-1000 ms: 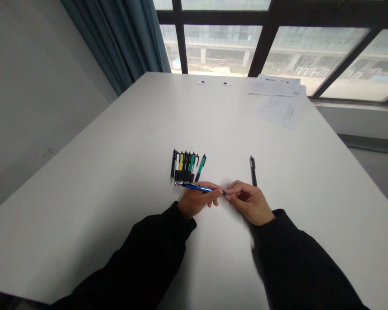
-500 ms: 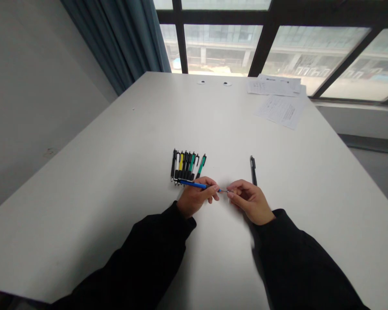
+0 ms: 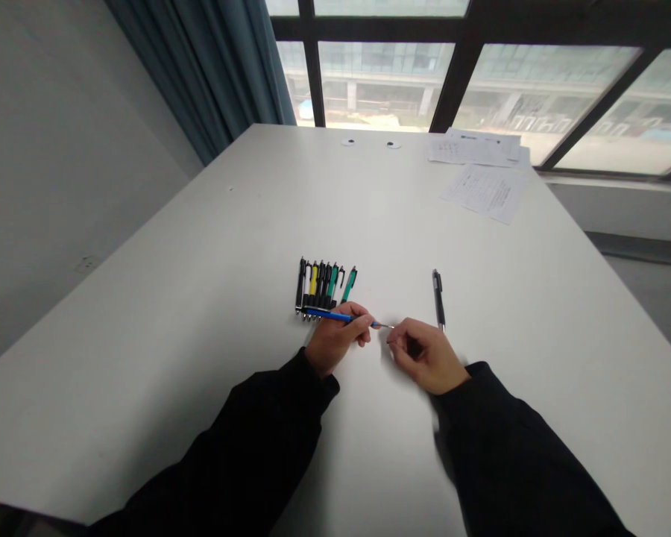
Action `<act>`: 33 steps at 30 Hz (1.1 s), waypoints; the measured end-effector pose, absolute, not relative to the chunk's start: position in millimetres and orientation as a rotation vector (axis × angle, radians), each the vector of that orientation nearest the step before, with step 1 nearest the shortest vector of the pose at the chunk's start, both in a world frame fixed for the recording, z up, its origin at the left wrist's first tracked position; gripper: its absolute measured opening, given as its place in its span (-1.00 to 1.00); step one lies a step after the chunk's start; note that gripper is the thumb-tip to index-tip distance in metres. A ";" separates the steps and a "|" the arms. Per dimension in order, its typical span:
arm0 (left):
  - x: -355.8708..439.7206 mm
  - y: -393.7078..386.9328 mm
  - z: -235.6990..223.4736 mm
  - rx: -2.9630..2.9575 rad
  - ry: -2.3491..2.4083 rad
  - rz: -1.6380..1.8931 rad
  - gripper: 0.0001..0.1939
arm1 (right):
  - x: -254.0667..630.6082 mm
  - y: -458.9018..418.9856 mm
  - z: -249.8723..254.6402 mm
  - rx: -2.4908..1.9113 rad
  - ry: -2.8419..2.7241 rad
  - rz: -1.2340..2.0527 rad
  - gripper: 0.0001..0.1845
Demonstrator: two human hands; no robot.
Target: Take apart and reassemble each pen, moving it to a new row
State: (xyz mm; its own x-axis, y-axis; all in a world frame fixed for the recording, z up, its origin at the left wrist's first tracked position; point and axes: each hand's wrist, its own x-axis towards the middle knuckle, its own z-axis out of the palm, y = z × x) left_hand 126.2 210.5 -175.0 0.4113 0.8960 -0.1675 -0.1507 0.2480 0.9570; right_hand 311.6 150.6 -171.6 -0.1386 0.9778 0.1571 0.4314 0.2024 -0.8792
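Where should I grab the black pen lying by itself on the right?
Pinch the black pen mid-barrel from above with your right hand, coming from the near side: it lies flat, slim and alone, pointing nearly straight away from you.

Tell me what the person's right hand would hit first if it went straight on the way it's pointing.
Probably the metal tip of the blue pen, held in the left hand, just ahead of the right hand. Depth is hard to judge, so it might pass just beside the tip.
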 end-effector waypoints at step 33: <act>126.1 211.2 -173.8 1.022 0.869 0.863 -0.82 | 313.7 152.7 -171.6 -1.234 -1.342 1.024 -0.84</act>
State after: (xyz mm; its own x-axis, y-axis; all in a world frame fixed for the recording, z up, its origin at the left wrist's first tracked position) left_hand 126.1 211.2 -173.8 0.3960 0.8985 -0.1894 -0.1835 0.2795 0.9425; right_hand 313.7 152.7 -171.6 0.0246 0.9919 0.1243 0.1423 0.1196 -0.9826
